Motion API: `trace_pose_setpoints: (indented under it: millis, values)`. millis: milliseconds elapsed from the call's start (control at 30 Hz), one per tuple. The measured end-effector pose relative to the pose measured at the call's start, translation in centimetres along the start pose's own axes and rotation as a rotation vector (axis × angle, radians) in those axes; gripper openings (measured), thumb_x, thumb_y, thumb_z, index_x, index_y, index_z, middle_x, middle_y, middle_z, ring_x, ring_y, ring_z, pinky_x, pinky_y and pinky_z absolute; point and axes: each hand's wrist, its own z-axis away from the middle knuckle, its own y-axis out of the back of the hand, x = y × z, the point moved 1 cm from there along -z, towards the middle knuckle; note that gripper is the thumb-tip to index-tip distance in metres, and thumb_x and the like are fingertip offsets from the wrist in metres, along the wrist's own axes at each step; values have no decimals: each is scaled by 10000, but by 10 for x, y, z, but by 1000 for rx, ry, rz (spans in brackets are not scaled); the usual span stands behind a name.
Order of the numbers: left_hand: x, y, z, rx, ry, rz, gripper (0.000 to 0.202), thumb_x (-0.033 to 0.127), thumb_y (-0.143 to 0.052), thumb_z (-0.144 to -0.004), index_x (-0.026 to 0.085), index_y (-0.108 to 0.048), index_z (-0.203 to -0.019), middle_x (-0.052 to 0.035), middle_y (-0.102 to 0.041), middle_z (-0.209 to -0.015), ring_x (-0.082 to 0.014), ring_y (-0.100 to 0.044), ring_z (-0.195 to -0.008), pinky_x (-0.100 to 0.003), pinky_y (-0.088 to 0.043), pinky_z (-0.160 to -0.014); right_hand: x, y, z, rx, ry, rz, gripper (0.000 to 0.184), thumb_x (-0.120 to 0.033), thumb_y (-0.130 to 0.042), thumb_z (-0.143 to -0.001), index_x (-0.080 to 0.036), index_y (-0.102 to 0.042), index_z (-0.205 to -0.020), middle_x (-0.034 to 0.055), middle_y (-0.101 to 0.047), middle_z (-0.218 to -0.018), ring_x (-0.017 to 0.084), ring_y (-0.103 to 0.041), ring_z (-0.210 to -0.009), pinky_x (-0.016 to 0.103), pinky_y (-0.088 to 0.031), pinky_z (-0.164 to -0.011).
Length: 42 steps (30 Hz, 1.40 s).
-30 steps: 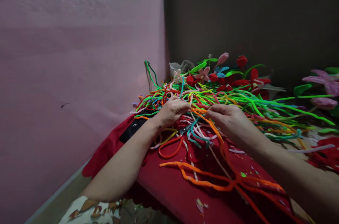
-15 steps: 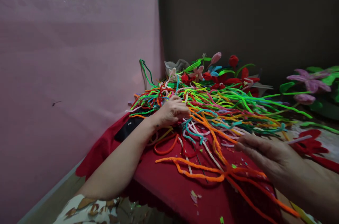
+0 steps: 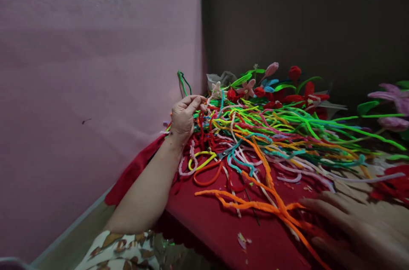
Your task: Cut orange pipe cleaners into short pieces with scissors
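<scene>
My left hand [image 3: 185, 117] reaches to the left end of a heap of fuzzy pipe cleaners [image 3: 281, 127]. Its thumb and fingers are pinched together above some red strands, and whatever lies between them is too small to make out. My right hand [image 3: 348, 225], slightly blurred, is low on the right with its fingers stretched out over a bundle of orange pipe cleaners [image 3: 271, 206]. These orange pieces are joined at a crossing and spread over the red cloth. What looks like a pair of scissors [image 3: 224, 153] lies partly under turquoise strands, beside a yellow loop and an orange-red loop.
A red cloth [image 3: 220, 231] covers the table, with small fuzzy scraps [image 3: 243, 240] near the front. Finished fuzzy flowers [image 3: 294, 73] stand behind the heap, and purple ones [image 3: 393, 99] at the right. A pink wall [image 3: 96, 70] borders the left side.
My left hand has moved up and left to the heap's far left end. My right hand has moved down, away from the upper orange tip. The view has shifted slightly left.
</scene>
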Motion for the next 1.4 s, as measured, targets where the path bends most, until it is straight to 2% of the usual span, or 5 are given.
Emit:
trace_pose_setpoints:
  millis: [300, 567, 800, 867, 1400]
  values:
    - [-12, 16, -9, 258, 63, -4, 127, 253, -593, -717, 131, -624, -731, 36, -533, -512, -61, -497, -470, -194, -410, -530, -31, -33, -20, -82, 158, 260, 463, -457, -558, -710, -166, -634, -1062, 143, -678, -992, 296, -651, -845, 411, -551, -689]
    - [-7, 24, -14, 281, 57, -63, 130, 264, -589, -693, 139, -616, -711, 41, -522, -515, -62, -476, -461, -195, -388, -512, -32, -43, -17, -138, 175, 202, 334, -166, -380, -816, -215, -678, -959, 58, -713, -899, 172, -677, -726, 209, -547, -599]
    - [-10, 38, -15, -452, -11, -1067, 213, 64, -548, -624, 222, -687, -653, -20, -606, -658, -173, -519, -707, -293, -385, -668, -27, -48, -7, -118, 207, 208, 344, -151, -382, -825, -207, -670, -1005, 65, -707, -930, 192, -673, -788, 249, -554, -652]
    - [-15, 38, -13, -525, -60, -1217, 257, 32, -541, -608, 241, -690, -620, -36, -577, -672, -203, -490, -776, -327, -364, -716, -27, -49, -8, -95, 214, 203, 320, -178, -398, -829, -200, -676, -986, 74, -708, -911, 195, -673, -760, 255, -554, -636]
    - [-26, 51, -24, -32, 7, -650, 116, 213, -594, -648, 177, -674, -723, 4, -596, -687, -114, -542, -637, -226, -423, -604, -29, -47, -10, -60, 280, 297, 335, -164, -382, -834, -161, -685, -977, 93, -705, -903, 197, -670, -763, 274, -554, -644]
